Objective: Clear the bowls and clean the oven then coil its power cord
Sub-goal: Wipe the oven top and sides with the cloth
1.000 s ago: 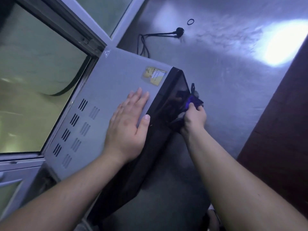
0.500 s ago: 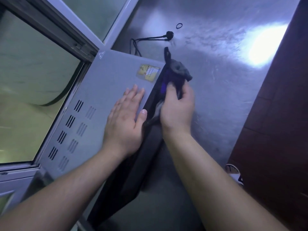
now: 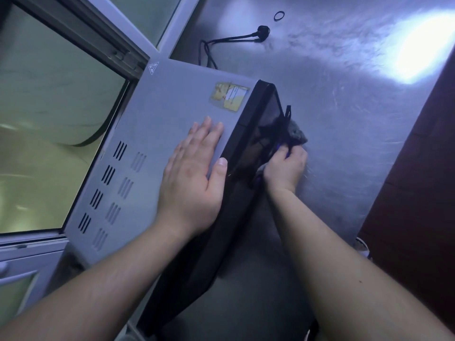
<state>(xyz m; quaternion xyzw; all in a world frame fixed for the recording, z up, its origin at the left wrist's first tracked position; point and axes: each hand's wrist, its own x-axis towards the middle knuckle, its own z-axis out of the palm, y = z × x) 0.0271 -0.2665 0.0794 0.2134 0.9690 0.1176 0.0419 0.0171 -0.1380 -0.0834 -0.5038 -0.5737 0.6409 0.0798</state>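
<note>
The boxy metal oven (image 3: pixel 172 114) has a pale grey top marked with rows of dark slit vents, a small triangular warning sign at one corner and a torn yellow-and-white sticker (image 3: pixel 230 97), while its glass front door (image 3: pixel 261 134) is glossy black. The crumpled cloth (image 3: pixel 296 134) against that door is grey with a purple patch. The power cord (image 3: pixel 229 40), its plug and the small ring-shaped band (image 3: pixel 279 16) are black on the brushed silver steel countertop (image 3: pixel 344 119).

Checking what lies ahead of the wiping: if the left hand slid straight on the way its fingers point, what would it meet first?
Probably the torn yellow sticker on the oven top; the left hand lies flat, fingers aimed toward it.
</note>
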